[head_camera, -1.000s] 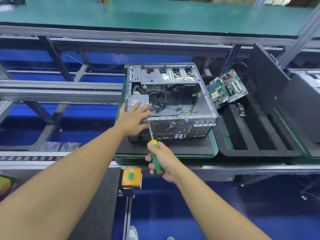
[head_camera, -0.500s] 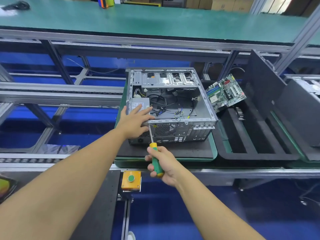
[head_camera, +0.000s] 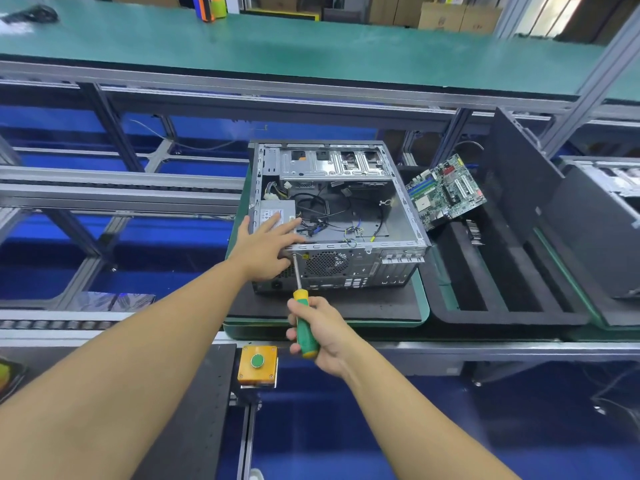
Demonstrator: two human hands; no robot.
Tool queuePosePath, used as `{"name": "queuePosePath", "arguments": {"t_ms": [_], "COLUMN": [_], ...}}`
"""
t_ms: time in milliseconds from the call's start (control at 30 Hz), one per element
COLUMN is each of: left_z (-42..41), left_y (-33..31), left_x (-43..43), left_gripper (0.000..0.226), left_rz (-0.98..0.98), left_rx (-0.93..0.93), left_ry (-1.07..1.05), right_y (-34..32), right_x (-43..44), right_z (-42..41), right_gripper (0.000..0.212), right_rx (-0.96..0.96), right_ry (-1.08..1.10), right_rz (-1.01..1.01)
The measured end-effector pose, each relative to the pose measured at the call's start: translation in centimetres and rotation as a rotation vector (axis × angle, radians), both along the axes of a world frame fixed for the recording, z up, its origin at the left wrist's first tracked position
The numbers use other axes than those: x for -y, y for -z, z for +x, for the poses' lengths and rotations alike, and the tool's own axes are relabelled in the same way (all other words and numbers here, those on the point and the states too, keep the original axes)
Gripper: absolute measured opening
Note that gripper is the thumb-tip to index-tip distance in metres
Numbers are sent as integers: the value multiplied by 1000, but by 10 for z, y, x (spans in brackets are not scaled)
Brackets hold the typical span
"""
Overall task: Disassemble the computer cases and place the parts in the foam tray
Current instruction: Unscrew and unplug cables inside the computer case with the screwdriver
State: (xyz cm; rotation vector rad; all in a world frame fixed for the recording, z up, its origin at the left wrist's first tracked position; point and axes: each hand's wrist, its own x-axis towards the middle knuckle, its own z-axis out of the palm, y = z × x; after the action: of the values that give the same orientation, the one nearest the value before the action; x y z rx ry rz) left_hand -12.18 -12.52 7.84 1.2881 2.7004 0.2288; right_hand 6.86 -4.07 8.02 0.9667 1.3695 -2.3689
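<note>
One flat-fingered left hand (head_camera: 265, 252) braces the grey metal computer case (head_camera: 349, 271) while the right hand (head_camera: 322, 332) grips a green-handled screwdriver (head_camera: 304, 323) against its rear.

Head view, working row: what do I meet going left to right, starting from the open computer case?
Open computer case → motherboard → upright black panel → second case at the right edge.
</note>
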Motion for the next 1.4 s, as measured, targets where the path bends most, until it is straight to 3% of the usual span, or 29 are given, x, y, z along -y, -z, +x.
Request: {"name": "queuePosePath", "arguments": {"t_ms": [133,300,400,467,533,600,700,800,867,1000,1167,1267,1400], "left_z": [1,4,12,25,39,51,60,66,68,67,64,63,61], "left_y": [-2,-5,-11,-10,-6,-4,-9,-12,-12,-9,-3,-1,-8], "left_x": [0,0,4,12,19,18,6,-5,-6,-4,-1,1,-1], "left_gripper": [51,66,77,62,29,6,27,38,39,26,6,8,10], "left_rz": [-19,12,184,393,609,669,470,599,657,698,720,740,793], "left_rx": [4,31,77,-29,-74,116,503,992,1146,1214,1335,1354,1369], "left_ry": [-4,-13,-46,-72,-198,-409,-648,-801,-816,-816,-839,-816,-802], "right_y": [-6,-1,3,4,2,-3,-1,3,5,4,-1,2,6], "right_x": [-3,0,0,-1,-2,-4,-3,1,0,1,-5,-6,1], "right_z": [-1,0,0,0,-2,-2,-2,-3,-3,-4,3,8,5], "right_gripper": [33,16,19,20,23,29,35,17,16,24,35,34,14], "right_rx": [6,-67,-47,-27,-1,19,16,-4,2,3,-1,-13,-36], "right_ry": [-57,-53,-65,-60,-56,-83,-85,-46,-19,-18,-91,-100,-81], "right_rz": [-121,-35,50,32,-40,-122,-107,23,106,99,-167,-155,-2]}}
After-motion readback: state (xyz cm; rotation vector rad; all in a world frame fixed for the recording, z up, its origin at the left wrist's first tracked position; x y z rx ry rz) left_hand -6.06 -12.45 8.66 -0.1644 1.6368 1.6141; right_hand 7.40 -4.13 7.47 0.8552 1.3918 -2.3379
